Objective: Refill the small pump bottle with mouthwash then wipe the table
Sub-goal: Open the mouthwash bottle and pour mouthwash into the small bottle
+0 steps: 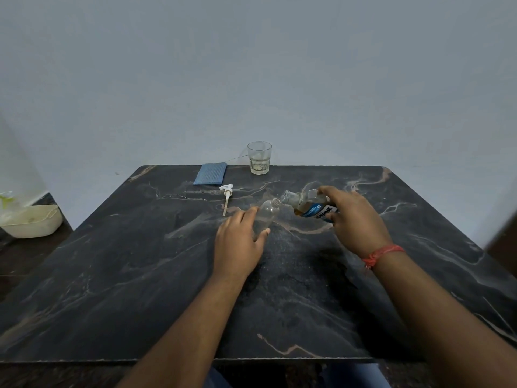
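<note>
The small clear plastic pump bottle [268,214] sits mid-bench with its pump off, tilted so the open neck leans toward the right. The left hand [241,242] is wrapped around its lower body, thumb on the near side. Right next to that neck is the mouth of the clear mouthwash bottle with the blue label [310,207], tipped over almost sideways; amber liquid sits low in its body. The right hand [354,219] grips it from above, fingers curled over the labelled part, and there's a red thread band [382,254] on that wrist. The two openings are very close, can't tell if they actually touch.

The white pump head with its long dip tube [227,195] lies flat on the dark marbled bench [140,261], just left of the bottles. Further back, near the far edge, a folded blue cloth [210,174] and a faceted drinking glass [259,158]. Off the bench to the left, a cream plastic tub [30,221].
</note>
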A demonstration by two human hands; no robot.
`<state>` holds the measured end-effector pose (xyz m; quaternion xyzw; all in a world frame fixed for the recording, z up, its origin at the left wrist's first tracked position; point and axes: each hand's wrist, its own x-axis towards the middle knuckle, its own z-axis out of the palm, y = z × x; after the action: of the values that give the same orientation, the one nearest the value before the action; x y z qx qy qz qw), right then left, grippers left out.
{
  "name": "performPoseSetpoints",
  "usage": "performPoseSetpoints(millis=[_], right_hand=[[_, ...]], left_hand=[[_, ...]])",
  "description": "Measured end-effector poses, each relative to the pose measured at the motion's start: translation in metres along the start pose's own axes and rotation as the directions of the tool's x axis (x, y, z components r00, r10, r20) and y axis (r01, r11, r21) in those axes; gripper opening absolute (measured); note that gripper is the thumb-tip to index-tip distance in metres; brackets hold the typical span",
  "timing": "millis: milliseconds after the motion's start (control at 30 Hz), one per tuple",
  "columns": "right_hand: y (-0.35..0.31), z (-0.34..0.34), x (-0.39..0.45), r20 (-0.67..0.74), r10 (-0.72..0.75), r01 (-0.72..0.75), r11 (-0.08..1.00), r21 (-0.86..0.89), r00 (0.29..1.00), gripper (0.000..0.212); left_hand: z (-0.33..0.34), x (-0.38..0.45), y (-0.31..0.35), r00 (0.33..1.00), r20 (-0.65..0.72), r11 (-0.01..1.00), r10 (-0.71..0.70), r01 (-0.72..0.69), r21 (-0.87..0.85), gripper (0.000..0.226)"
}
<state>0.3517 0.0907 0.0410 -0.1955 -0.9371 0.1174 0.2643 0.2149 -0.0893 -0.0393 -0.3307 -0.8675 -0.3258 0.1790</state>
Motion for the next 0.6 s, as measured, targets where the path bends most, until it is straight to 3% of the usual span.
performPoseSetpoints(millis=[600], right_hand=[[0.0099, -0.0026, 0.0095, 0.008, -0.126, 0.126, 0.984, -0.129, 0.992, 0.061]], left_hand=[[0.0015, -0.0002, 0.0002, 1.000, -0.006, 1.000, 0.019, -0.018, 0.023, 0.056]])
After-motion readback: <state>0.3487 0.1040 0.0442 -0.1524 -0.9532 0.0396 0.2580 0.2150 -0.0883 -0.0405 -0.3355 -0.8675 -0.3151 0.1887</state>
